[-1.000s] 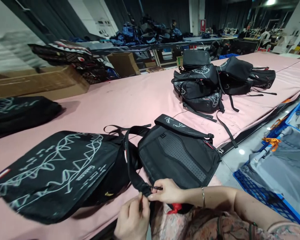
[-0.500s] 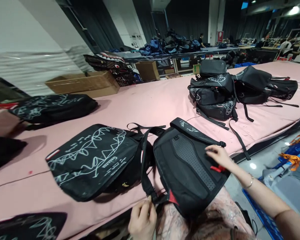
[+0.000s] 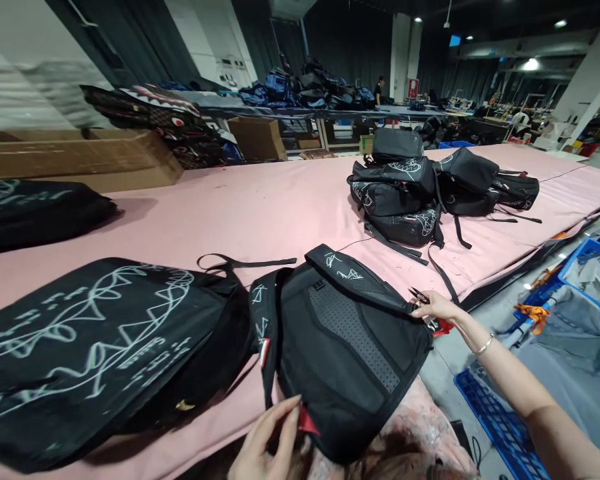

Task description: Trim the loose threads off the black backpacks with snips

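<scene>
A black backpack leans at the table's front edge with its padded back panel facing up. At its lower left corner, the fingertips of my left hand pinch the edge beside a red tab. My right hand is closed at the right side, by the lower end of a shoulder strap. From its fingers sticks a small dark pointed tool that looks like thread snips. Another red piece shows just under that hand. Left of it lies a second black backpack with white scribbled print.
Pink cloth covers the long table. Several black backpacks are piled at the back right, and another bag lies at the left. Cardboard boxes stand behind. Blue crates are on the floor at right.
My left hand has moved from the strap's lower end to the red tab. My right hand has moved to the strap end, and the pointed tool now shows. The view has shifted right.
</scene>
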`<state>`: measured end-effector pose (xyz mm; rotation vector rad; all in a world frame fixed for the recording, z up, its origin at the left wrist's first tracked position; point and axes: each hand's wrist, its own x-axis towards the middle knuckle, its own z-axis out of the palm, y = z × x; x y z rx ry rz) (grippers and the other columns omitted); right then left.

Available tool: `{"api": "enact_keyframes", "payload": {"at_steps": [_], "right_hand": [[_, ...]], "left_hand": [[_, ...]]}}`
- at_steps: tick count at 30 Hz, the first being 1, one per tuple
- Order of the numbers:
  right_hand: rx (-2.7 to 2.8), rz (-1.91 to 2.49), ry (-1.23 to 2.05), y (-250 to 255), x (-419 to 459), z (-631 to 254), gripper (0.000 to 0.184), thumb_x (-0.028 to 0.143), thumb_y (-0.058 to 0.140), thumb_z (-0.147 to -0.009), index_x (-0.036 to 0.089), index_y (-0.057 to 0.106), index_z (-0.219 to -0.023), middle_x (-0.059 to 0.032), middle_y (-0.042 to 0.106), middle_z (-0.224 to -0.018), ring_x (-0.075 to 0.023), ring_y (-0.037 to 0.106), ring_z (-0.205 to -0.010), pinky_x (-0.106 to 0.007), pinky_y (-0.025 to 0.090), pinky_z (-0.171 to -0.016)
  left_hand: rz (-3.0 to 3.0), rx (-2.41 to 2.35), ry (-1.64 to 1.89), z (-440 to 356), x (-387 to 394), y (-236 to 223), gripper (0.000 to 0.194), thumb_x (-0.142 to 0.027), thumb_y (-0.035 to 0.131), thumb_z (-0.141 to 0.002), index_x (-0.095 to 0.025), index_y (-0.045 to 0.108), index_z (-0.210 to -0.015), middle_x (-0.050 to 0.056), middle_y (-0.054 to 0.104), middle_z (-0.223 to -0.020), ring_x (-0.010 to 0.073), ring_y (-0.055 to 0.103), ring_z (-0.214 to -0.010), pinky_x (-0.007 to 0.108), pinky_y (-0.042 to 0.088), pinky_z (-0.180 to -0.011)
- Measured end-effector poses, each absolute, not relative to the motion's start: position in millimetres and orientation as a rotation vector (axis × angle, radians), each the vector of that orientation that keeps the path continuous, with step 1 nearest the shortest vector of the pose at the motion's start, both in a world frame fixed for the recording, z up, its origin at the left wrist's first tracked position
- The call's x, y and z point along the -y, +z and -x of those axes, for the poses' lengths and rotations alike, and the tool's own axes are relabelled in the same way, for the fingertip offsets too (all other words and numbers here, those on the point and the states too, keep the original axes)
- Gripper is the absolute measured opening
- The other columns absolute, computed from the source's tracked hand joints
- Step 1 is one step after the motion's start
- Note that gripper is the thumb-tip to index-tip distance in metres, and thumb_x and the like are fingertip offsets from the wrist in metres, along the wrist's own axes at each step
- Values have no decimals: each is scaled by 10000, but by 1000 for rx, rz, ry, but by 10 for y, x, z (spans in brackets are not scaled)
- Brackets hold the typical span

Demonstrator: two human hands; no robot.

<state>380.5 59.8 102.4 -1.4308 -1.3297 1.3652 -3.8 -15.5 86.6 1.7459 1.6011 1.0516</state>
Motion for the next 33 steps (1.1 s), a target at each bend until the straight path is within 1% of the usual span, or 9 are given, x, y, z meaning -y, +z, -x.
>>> {"api": "enact_keyframes", "payload": {"at_steps": [6, 11, 14, 17, 20, 24, 27, 30, 33], "right_hand": [[1312, 1338, 1465, 984, -424, -3206, 396, 315, 745, -547, 109, 561, -830, 92, 337, -501, -33, 278, -434, -180, 192, -425], [1167, 1266, 1544, 972, -228, -2859, 406, 316, 754, -545, 116, 559, -840, 100, 339, -474, -33, 262, -400, -185, 186, -401], [1053, 1210, 1609, 1002, -61, -2715, 409, 314, 771, -522, 120, 576, -825, 102, 327, -458, -32, 248, -386, -193, 185, -395], [994, 1229, 1534, 1038, 61, -2625, 385, 308, 779, -511, 125, 587, -789, 100, 288, -460, -32, 211, -411, -200, 149, -412], [997, 1269, 1469, 1062, 113, -2590, 369, 273, 787, -493, 127, 589, -767, 96, 271, -468, -37, 200, -442, -208, 123, -439], [1034, 1320, 1421, 1048, 134, -2572, 368, 277, 786, -485, 128, 578, -750, 90, 280, -482, -44, 221, -456, -210, 150, -451], [1135, 1334, 1382, 1035, 140, -2577, 351, 307, 766, -532, 128, 572, -763, 82, 290, -502, -48, 237, -467, -206, 181, -455], [1342, 1297, 1318, 1080, 133, -2653, 321, 341, 696, -645, 140, 554, -851, 56, 376, -570, -67, 330, -509, -204, 269, -485], [1663, 1320, 953, 1208, 100, -2819, 257, 320, 515, -820, 162, 509, -1023, -25, 535, -825, -124, 492, -737, -247, 387, -662]], "left_hand": [[-1502, -1181, 1100, -754, 63, 910, 271, -341, 585, -744, -179, 586, -961, 79, 556, -1043, 183, 595, -913, 327, 492, -840], [-1314, -1118, 1159, -1084, -1, 829, 449, -302, 622, -720, -215, 504, -1144, 86, 472, -1171, 177, 551, -1013, 328, 468, -893], [-1210, -1118, 1203, -1128, 11, 818, 401, -307, 664, -664, -189, 587, -1039, 81, 528, -1090, 168, 562, -942, 317, 478, -870], [-1135, -1135, 1212, -1133, 42, 842, 333, -310, 691, -616, -166, 642, -912, 73, 563, -980, 150, 574, -830, 295, 500, -811], [-1144, -1180, 1229, -1136, 57, 898, 252, -314, 683, -620, -162, 664, -820, 68, 563, -943, 137, 579, -761, 273, 509, -755], [-1241, -1259, 1274, -1163, 51, 978, 148, -312, 630, -673, -173, 662, -712, 56, 584, -823, 151, 572, -744, 260, 497, -690], [-1259, -1276, 1309, -1190, 58, 991, 129, -286, 585, -705, -177, 638, -659, 46, 571, -761, 151, 544, -751, 244, 466, -676], [-1233, -1284, 1328, -1206, 84, 967, 137, -274, 544, -728, -168, 594, -657, 35, 545, -733, 141, 521, -727, 231, 434, -655], [-1177, -1271, 1307, -1204, 104, 943, 143, -290, 518, -745, -160, 553, -698, 16, 523, -684, 120, 499, -648, 220, 412, -607]]}}
